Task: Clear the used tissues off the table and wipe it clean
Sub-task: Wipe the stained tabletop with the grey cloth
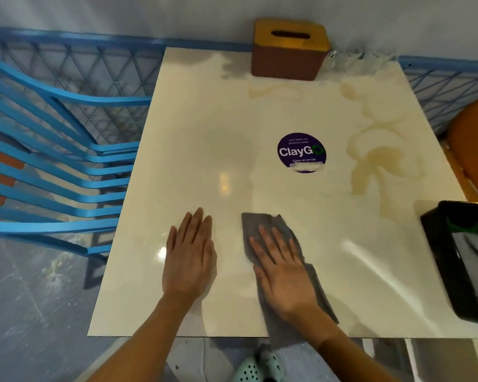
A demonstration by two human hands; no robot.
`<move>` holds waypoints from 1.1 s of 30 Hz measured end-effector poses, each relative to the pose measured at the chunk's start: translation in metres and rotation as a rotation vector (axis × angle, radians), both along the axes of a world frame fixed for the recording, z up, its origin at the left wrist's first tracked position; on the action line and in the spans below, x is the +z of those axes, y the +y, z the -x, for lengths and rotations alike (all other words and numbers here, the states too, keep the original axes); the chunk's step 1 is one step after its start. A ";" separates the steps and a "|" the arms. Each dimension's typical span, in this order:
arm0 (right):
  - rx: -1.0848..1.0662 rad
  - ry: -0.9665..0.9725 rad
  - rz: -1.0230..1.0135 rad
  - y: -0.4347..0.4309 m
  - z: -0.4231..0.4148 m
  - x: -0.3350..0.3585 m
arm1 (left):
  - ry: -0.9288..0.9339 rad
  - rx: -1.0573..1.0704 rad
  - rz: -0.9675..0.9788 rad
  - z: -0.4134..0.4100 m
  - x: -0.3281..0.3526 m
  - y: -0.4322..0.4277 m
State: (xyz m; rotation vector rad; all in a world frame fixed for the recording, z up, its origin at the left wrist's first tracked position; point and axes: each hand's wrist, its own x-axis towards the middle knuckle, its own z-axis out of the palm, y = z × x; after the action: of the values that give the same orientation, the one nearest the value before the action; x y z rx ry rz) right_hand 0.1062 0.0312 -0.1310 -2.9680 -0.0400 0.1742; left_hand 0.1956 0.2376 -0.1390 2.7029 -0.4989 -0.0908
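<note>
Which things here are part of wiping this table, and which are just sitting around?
Job: grey cloth, pressed by right hand; left hand flat on table; brownish stains; probably black bin.
Lying about: tissue box; ClayGo sticker; blue chairs.

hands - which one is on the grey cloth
The right hand, pressing flat on the grey cloth; the left hand rests flat on the bare table beside it.

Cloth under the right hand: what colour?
Plain grey, no pattern. The cloth shows best in the head view, flat under the right hand.
</note>
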 end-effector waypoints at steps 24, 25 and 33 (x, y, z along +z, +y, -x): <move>-0.453 0.051 -0.001 -0.135 0.014 0.009 | 0.057 -0.336 0.109 -0.045 0.010 -0.143; -0.514 0.056 -0.016 -0.146 0.018 0.011 | 0.052 -0.395 0.104 -0.052 0.011 -0.153; -0.749 0.019 -0.015 -0.186 0.006 0.013 | -0.004 -0.525 0.062 -0.064 0.011 -0.190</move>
State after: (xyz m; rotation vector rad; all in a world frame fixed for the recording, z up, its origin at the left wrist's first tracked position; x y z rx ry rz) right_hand 0.1005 -0.1552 -0.1179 -2.7361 1.0361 0.0961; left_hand 0.2592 0.0474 -0.1282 2.4447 -1.1775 -0.2065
